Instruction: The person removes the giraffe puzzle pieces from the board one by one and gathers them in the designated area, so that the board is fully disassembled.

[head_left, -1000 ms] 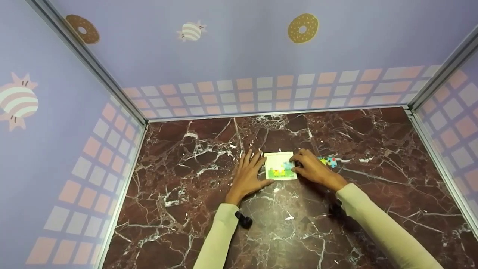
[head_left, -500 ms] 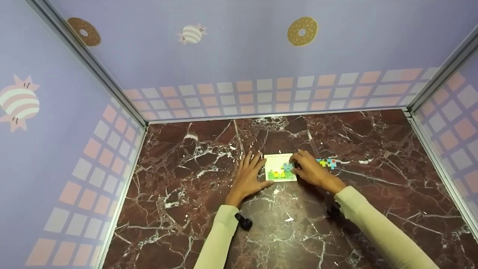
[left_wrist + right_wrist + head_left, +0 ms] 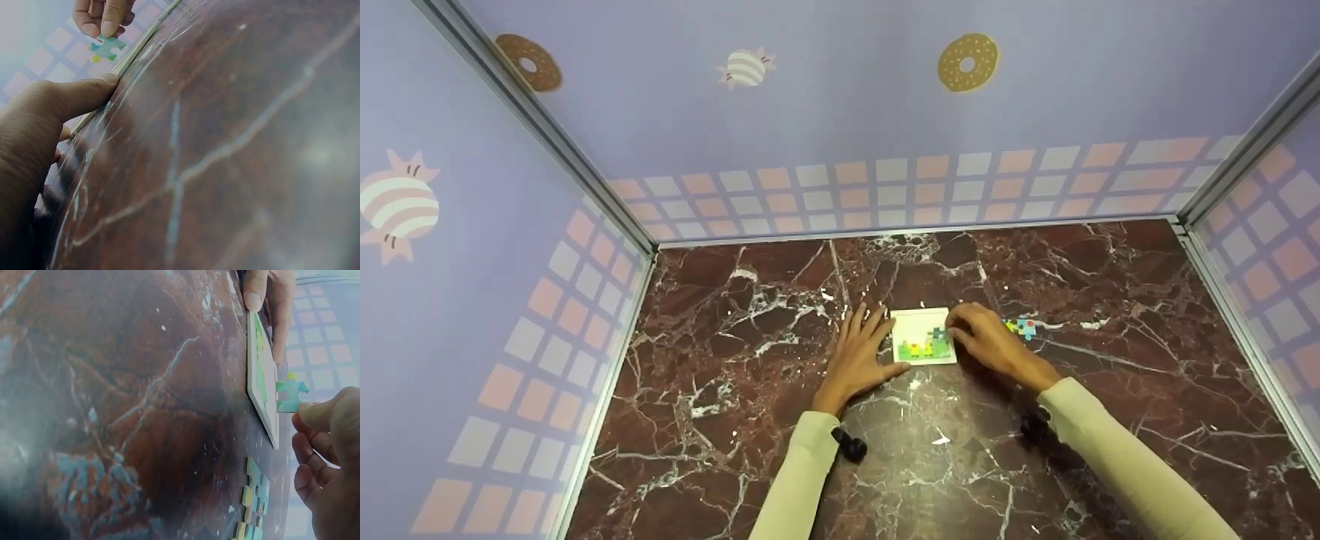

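Note:
In the head view, a small puzzle board (image 3: 911, 324) with a pale upper part and green and yellow pieces along its bottom lies on the table. My left hand (image 3: 858, 351) rests at the board's left side, fingers spread and fairly straight, its thumb (image 3: 90, 93) touching the near edge. My right hand (image 3: 990, 339) pinches a blue-green jigsaw piece (image 3: 289, 395) with a yellow knob between thumb and fingertips. That piece (image 3: 107, 48) is held upright above the board's right part, apart from its surface in the left wrist view.
Several loose jigsaw pieces (image 3: 1021, 327) lie right of the board, partly hidden behind my right hand in the head view. Dark red marbled table (image 3: 720, 405) surrounds the board. Purple panels (image 3: 840, 112) enclose it at the back and both sides.
The jigsaw piece has gone from lying nearly flat over the board's right part to being tilted up. My right hand has shifted slightly right; the left hand has stayed put.

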`<state>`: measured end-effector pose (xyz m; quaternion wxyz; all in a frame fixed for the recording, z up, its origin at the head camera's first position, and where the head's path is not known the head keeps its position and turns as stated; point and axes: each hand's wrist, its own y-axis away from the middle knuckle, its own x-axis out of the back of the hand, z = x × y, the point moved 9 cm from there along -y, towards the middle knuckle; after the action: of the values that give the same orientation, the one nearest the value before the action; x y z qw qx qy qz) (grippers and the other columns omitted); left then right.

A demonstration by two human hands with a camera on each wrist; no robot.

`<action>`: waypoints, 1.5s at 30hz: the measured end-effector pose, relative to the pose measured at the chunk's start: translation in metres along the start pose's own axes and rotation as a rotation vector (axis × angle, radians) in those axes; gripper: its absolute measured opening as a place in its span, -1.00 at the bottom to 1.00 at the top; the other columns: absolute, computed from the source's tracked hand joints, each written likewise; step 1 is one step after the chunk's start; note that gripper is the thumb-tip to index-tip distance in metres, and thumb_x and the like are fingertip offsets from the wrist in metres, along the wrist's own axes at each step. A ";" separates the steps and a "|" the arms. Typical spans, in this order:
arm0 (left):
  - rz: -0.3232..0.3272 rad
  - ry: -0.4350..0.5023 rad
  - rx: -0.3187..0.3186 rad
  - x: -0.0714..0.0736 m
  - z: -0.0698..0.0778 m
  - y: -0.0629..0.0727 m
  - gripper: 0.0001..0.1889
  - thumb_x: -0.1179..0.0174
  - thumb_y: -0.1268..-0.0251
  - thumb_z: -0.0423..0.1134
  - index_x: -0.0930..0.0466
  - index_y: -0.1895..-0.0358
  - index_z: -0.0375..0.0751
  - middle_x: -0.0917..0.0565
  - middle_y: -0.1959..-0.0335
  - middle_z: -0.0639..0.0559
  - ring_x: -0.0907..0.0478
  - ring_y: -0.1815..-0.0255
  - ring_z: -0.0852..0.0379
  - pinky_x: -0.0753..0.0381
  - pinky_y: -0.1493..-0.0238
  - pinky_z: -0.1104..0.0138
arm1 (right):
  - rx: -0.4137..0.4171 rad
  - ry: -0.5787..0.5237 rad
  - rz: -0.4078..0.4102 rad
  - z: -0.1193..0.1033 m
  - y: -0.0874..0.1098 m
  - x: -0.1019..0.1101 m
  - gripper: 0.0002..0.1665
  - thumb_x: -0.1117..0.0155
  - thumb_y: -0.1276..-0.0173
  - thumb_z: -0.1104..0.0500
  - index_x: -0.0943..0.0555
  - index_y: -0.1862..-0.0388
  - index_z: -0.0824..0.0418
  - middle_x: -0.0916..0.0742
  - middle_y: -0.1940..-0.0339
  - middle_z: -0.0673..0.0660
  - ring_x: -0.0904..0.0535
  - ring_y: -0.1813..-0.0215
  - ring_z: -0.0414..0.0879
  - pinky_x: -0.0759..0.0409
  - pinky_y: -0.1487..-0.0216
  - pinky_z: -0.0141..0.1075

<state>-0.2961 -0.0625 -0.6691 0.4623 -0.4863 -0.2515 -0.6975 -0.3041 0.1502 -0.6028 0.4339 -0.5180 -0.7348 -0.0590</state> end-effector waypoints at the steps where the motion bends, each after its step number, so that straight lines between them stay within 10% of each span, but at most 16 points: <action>1: 0.002 0.002 -0.002 0.000 0.000 0.000 0.03 -0.29 -0.33 0.51 -0.36 -0.72 -0.02 -0.18 -0.81 -0.10 0.16 -0.85 -0.26 0.24 -0.80 -0.22 | 0.001 -0.010 0.008 0.001 0.001 0.002 -0.87 -0.49 -0.41 0.46 -0.73 0.17 0.30 -0.81 0.18 0.15 -0.70 0.08 0.11 -0.72 -0.02 0.07; 12: 0.003 0.026 0.000 0.001 -0.001 0.001 0.02 -0.31 -0.33 0.50 -0.37 -0.72 -0.02 -0.18 -0.81 -0.09 0.17 -0.85 -0.26 0.25 -0.80 -0.23 | -0.085 -0.074 0.121 0.023 0.023 0.036 -0.85 -0.51 -0.36 0.50 -0.76 0.16 0.35 -0.82 0.20 0.18 -0.73 0.14 0.09 -0.75 0.03 0.07; 19: 0.002 0.028 0.014 0.002 -0.003 0.001 0.03 -0.30 -0.32 0.52 -0.36 -0.72 0.00 -0.16 -0.82 -0.06 0.19 -0.86 -0.25 0.24 -0.79 -0.25 | -0.134 -0.078 0.173 0.038 0.043 0.054 -0.85 -0.50 -0.34 0.54 -0.75 0.16 0.42 -0.84 0.21 0.22 -0.71 0.14 -0.04 -0.65 0.03 -0.39; 29: -0.008 0.026 0.026 0.002 -0.003 0.001 0.06 -0.28 -0.30 0.55 -0.35 -0.73 0.00 -0.14 -0.83 -0.05 0.22 -0.86 -0.23 0.28 -0.79 -0.22 | -0.209 -0.072 0.204 0.053 0.066 0.072 -0.84 -0.48 -0.38 0.53 -0.78 0.13 0.35 -0.85 0.19 0.21 -0.70 0.17 -0.03 -0.60 0.09 -0.49; 45: 0.006 -0.013 -0.004 0.001 0.000 0.000 0.03 -0.29 -0.34 0.51 -0.37 -0.71 -0.03 -0.20 -0.80 -0.11 0.14 -0.85 -0.28 0.22 -0.80 -0.23 | -0.189 -0.055 0.253 0.063 0.094 0.091 -0.79 -0.50 -0.30 0.60 -0.77 0.18 0.39 -0.85 0.22 0.23 -0.68 0.20 -0.21 -0.55 0.07 -0.66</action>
<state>-0.2958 -0.0631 -0.6686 0.4619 -0.4924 -0.2517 -0.6934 -0.2722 0.2915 -0.6118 0.3669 -0.6463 -0.6666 -0.0583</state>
